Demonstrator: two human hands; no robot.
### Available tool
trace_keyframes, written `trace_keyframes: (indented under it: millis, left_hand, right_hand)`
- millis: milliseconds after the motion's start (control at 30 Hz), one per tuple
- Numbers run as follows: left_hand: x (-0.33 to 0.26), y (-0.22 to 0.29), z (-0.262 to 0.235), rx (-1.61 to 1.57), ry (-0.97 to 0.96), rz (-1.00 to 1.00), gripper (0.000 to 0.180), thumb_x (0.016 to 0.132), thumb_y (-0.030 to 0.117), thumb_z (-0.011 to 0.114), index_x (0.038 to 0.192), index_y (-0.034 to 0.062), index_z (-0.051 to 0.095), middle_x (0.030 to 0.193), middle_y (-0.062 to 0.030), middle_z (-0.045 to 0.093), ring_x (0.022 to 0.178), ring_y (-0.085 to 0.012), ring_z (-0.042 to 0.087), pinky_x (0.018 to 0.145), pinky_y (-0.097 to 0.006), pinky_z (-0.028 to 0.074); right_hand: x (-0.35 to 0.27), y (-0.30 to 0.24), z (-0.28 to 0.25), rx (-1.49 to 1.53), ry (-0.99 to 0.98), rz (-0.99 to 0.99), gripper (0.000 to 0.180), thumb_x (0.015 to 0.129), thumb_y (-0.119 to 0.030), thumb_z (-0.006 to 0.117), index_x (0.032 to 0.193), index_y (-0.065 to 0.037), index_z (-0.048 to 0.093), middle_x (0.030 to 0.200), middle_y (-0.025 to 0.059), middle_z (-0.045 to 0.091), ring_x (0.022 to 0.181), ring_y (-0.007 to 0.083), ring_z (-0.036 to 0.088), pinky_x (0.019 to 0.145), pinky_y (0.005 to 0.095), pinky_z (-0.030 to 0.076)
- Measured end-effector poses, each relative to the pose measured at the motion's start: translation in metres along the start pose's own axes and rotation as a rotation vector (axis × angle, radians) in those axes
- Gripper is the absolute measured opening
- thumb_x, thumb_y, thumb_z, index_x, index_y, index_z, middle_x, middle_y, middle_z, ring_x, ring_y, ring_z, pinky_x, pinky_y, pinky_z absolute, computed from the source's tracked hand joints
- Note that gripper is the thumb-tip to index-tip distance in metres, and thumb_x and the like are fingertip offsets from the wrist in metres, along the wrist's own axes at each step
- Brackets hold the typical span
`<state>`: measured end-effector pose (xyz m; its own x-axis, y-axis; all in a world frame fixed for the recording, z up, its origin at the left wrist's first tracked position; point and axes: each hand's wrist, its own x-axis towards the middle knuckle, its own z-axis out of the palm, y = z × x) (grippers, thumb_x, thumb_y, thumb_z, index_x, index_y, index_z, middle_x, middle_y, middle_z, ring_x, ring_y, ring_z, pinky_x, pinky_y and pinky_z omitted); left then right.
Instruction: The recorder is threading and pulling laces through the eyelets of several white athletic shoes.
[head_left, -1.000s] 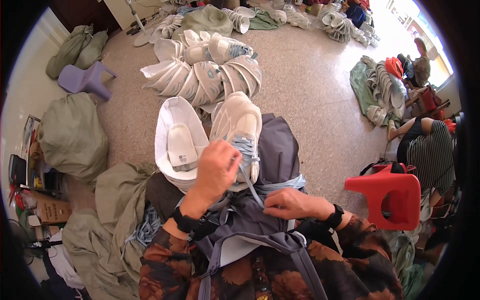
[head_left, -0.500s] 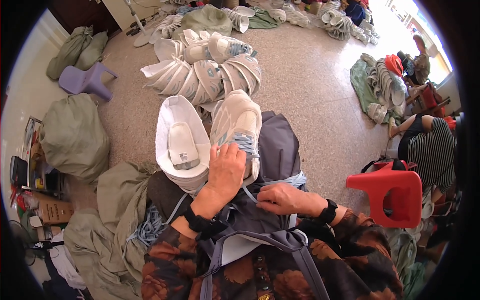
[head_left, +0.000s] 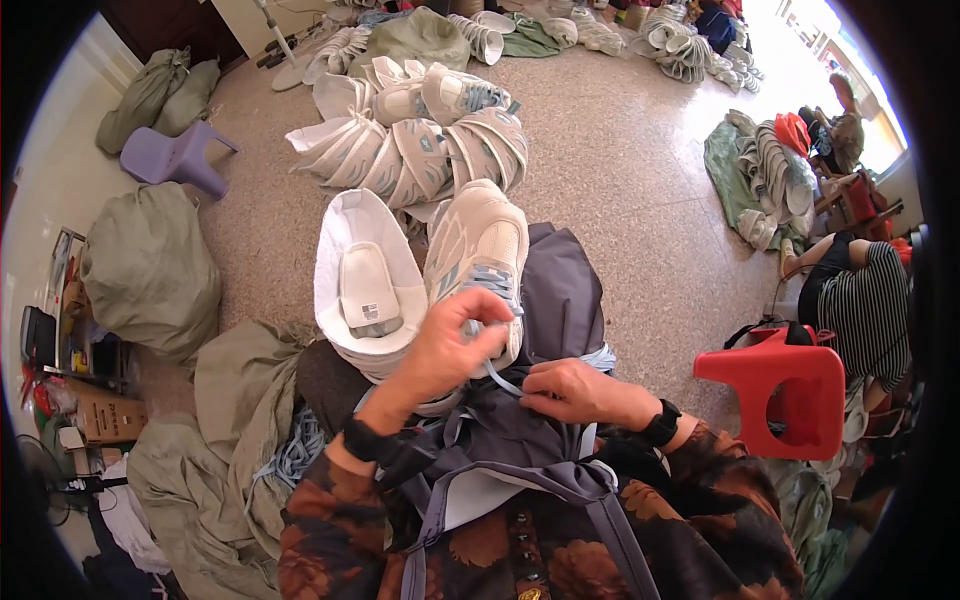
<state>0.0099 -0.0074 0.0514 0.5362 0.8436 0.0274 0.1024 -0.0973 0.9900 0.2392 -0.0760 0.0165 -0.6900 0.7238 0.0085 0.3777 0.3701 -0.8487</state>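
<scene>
A beige sneaker [head_left: 490, 240] with blue-grey laces stands on my lap, toe pointing away from me. Over its ankle opening is my left hand [head_left: 440, 345], its thumb and index finger curved and apart; the other fingers are mostly hidden. My right hand [head_left: 580, 392] is closed in a pinch on a light blue shoelace [head_left: 503, 382] just right of the shoe's heel. That lace runs from beneath my left hand to my right fingertips. Left of the sneaker sits a second shoe [head_left: 340, 215], with its white lining and a loose insole [head_left: 368, 285] in view.
Stacked beige shoe uppers [head_left: 400, 155] lie on the floor ahead. A bundle of blue laces [head_left: 300, 445] hangs at my left, beside green cloth [head_left: 200, 480]. A red plastic stool [head_left: 720, 370] and a person in a striped top [head_left: 860, 310] are at right; a purple stool [head_left: 170, 160] is far left.
My left hand has drawn back from the sneaker's laces toward its ankle opening, and its index finger and thumb have parted. My right hand has shifted slightly, still pinching the lace.
</scene>
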Motion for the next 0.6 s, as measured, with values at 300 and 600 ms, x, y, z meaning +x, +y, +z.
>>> trace_keyframes:
  millis: [300,600]
  left_hand:
    - [-0.023,0.031,-0.112,0.471,0.321,0.144,0.016,0.091,-0.006,0.058,0.103,-0.0012,0.068,0.09,-0.0054,0.066,0.08,-0.0145,0.062,0.074,-0.026,0.047]
    - [-0.058,-0.019,-0.199,0.709,0.399,0.002,0.016,0.091,-0.002,0.056,0.101,-0.0025,0.068,0.085,-0.0155,0.06,0.075,-0.027,0.06,0.069,-0.035,0.047]
  right_hand:
    - [-0.023,-0.02,-0.043,0.355,0.169,0.119,0.016,0.093,-0.013,0.063,0.086,0.001,0.068,0.113,0.0153,0.063,0.097,0.0245,0.062,0.083,0.0341,0.047]
    - [-0.041,-0.009,-0.082,1.261,0.582,-0.145,0.033,0.104,-0.028,0.048,0.078,-0.008,0.057,0.111,0.01,0.062,0.108,0.0288,0.058,0.108,0.048,0.039]
